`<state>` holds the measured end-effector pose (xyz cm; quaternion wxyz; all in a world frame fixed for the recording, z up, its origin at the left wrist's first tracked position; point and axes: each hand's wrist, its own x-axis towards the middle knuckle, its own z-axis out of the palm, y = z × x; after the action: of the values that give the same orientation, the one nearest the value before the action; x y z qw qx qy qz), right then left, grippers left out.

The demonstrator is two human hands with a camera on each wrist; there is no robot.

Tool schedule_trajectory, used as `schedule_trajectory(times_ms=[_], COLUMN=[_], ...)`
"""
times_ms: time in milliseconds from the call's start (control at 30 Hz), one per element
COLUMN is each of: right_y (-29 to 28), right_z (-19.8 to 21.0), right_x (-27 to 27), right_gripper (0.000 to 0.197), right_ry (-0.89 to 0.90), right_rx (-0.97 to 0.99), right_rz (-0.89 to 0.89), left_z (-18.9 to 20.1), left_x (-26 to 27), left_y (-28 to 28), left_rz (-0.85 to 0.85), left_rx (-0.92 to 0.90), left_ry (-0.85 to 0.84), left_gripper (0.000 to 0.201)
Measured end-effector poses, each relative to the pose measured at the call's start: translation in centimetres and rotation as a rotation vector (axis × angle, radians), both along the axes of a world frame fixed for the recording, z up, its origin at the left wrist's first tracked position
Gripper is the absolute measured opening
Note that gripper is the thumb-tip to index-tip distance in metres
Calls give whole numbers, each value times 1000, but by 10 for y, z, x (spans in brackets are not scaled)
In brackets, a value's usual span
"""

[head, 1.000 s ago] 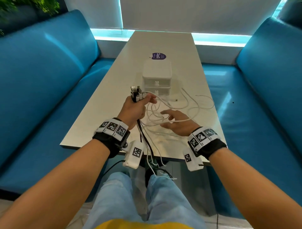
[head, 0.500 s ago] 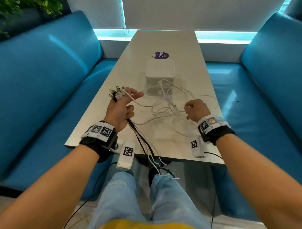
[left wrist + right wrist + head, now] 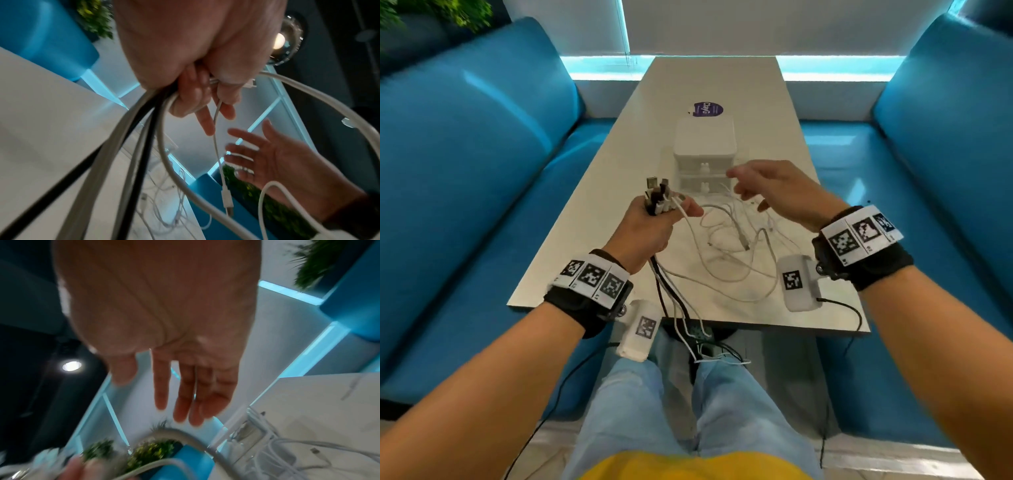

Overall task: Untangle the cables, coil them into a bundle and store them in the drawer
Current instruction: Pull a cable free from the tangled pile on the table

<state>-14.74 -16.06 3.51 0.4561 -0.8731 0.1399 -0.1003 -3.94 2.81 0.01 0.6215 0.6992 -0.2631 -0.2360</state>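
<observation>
My left hand [image 3: 671, 210] grips a bunch of plug ends [image 3: 656, 196] upright in its fist, above the near-left part of the table. White and black cables [image 3: 671, 298] run down from the fist over the table edge to my lap; in the left wrist view they [image 3: 131, 146] pass under the curled fingers [image 3: 191, 95]. A loose white tangle [image 3: 732, 246] lies on the table. My right hand [image 3: 748, 190] hovers over it with fingers spread and holds nothing, as seen from the right wrist [image 3: 185, 402]. The white two-drawer box [image 3: 703, 150] stands just behind, both drawers closed.
The narrow pale table [image 3: 592, 240] runs between two blue sofas [image 3: 465, 171]. A purple sticker [image 3: 708, 109] lies beyond the box. A wall and lit window ledge close the far end. My knees sit under the near edge.
My right hand, fisted at the right half a second ago, has opened and swung left over the tangle toward the box. My left hand keeps the plug bunch and has shifted slightly right.
</observation>
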Motion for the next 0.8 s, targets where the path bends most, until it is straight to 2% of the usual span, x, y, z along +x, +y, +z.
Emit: schedule_trajectory(times_ms=[67,133,233,333,467,500,600,667,733,800], right_y=[12,13,-3,-23,-44,-48,-50,-45,-37,-24], right_z=[0,-11,-26,-43,-69,-77,-104,-116,-113,-96], right_x=[-13,-30,-69,-117,-182,-198,-234,-243,-241,-228], right_gripper=[35,27,10,10,8,10,15,17,22,20], right_ry=[113,173,224,270,392,448,637,700,578,230], right_rx=[-111,-180,-146,-107,-112,-98,-87,-90,-117,23], right_rz=[150,194,94,-46,-159,-166,-146,-159,-262,-394], left_z=[0,-1,0,2,-1,-2,0,-1,-3,-7], left_x=[-18,-33,-54,-68,-81,-84,-100,-113,-126,-137], left_y=[-11,-23,-36,-49,-60,-63,-72,-79,-85,-91], left_rz=[-84,-195,-370,-459,-530,-518,-497,-501,-563,-653], left_rx=[56,80,103,132,197,195,143,134,156,198], left_ry=[-78,-154,-212,-243,-315,-312,-167,-104,-85,-94], left_gripper=[13,7,20,23,39,37,28,28,24,21])
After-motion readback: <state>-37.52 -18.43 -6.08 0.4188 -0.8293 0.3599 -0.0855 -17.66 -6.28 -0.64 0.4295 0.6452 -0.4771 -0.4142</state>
